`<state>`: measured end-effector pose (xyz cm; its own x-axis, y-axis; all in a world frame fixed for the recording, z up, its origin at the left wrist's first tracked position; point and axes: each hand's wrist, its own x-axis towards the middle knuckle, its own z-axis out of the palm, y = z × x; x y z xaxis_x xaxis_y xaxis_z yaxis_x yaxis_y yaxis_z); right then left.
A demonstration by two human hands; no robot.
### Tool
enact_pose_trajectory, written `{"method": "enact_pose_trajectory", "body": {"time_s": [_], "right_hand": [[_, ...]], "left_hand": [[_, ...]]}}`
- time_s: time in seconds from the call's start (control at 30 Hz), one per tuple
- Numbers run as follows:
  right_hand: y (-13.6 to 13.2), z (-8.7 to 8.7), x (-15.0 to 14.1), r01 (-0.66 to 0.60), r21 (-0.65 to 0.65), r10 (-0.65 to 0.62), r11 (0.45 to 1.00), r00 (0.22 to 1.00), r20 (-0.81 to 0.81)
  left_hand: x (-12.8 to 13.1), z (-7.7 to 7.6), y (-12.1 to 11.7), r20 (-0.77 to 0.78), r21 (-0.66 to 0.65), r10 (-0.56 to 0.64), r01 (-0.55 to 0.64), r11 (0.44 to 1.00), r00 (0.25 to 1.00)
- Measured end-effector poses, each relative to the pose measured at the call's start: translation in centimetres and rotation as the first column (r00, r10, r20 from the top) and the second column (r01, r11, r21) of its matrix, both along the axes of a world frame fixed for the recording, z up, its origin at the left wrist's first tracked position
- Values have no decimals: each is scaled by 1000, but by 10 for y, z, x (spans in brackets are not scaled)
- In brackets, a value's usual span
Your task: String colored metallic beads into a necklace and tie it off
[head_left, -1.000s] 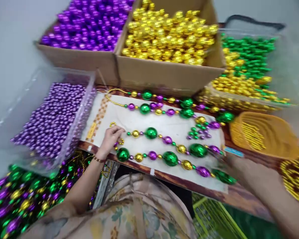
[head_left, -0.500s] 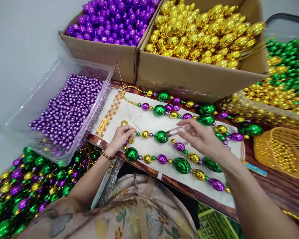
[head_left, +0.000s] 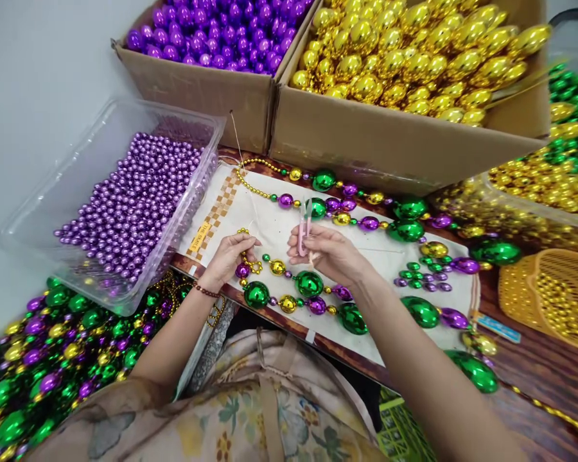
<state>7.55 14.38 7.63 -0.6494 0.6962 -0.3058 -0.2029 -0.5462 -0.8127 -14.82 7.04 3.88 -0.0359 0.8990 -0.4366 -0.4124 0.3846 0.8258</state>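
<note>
My left hand (head_left: 231, 253) is closed in a pinch on a fine white thread (head_left: 242, 163), which shows faintly between its fingertips and the cardboard box. A loop of small gold beads (head_left: 254, 265) hangs just below those fingers. My right hand (head_left: 325, 250) grips pink thread snips (head_left: 304, 234), blades pointing up and slightly apart. Under both hands lies a bead strand with a gold bead (head_left: 278, 267) and a large green bead (head_left: 309, 283). Nearer my body, another strand runs along the white cloth (head_left: 274, 231), with a round green bead (head_left: 257, 295) at its left.
A clear bin of small purple beads (head_left: 139, 199) stands at left. Behind are cardboard boxes of purple beads (head_left: 216, 32) and gold beads (head_left: 366, 58). Loose small beads (head_left: 421, 273) lie right on the cloth, beside an orange basket (head_left: 515, 289). Finished-looking strands (head_left: 52, 366) heap at lower left.
My right hand has moved left towards my left hand, the snips now turned blades up. The strand's green end bead, earlier at my left fingertips, now sits apart from them.
</note>
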Motion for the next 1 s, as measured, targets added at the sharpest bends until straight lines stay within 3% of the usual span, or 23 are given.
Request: {"method": "enact_pose_trajectory", "body": {"time_s": [0.07,0.13,0.27,0.37,0.47,0.57,0.77,1.0], "right_hand": [[-2,-3,-6,9,49,-9,999,1000,2],[5,-2,-11,23,175,-42,984,993,110],[28,2,-12,-160,345,6,925,913,407],[41,-3,-15,-297,439,-26,848,804,593],[53,-10,-23,-429,528,-106,733,694,712],[65,-11,-34,-538,517,-100,666,622,777],[78,-2,-52,-595,462,-64,657,567,821],[76,-2,-68,-578,365,70,730,595,801]], "left_hand": [[-1,0,1,25,-6,7,-7,1000,1000],[0,1,2,30,-11,8,-8,1000,1000],[3,0,1,-43,-5,-5,4,1000,999],[5,0,0,-90,10,-15,16,1000,996],[6,0,-1,-105,16,-17,19,1000,994],[6,0,-1,-125,6,-26,27,1000,992],[7,-1,-3,-155,9,-52,54,999,987],[7,-1,-3,-168,8,-54,56,998,984]]}}
